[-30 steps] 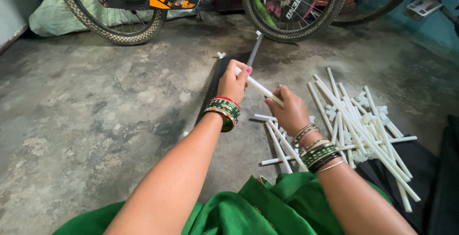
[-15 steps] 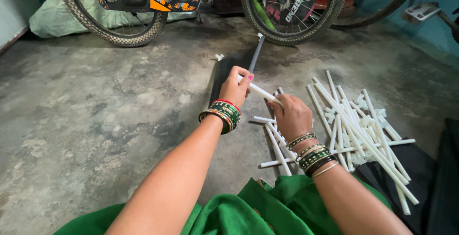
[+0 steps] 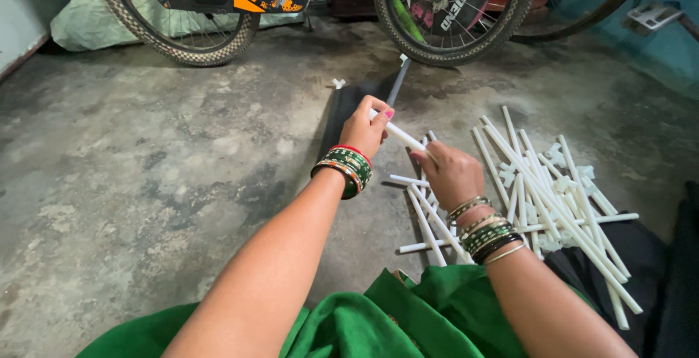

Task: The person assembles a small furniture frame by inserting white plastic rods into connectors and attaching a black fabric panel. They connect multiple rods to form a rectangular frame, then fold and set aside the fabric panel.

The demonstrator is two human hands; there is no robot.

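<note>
The left hand (image 3: pixel 366 126) covers one end of the white rod (image 3: pixel 403 137), and the right hand (image 3: pixel 451 174) swallows the other — how each end finishes cannot be seen. The two bicycle wheels (image 3: pixel 455 10) are cut off by the top edge, frames mostly out of sight. The small white pieces (image 3: pixel 559 183) among the pile of rods (image 3: pixel 553 198) are too tiny to make out. The black cloth (image 3: pixel 677 271) runs off the right edge.

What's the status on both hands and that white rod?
Left hand and right hand both grip one white plastic rod. Loose rod pile lies right. Nothing blocking.
</note>
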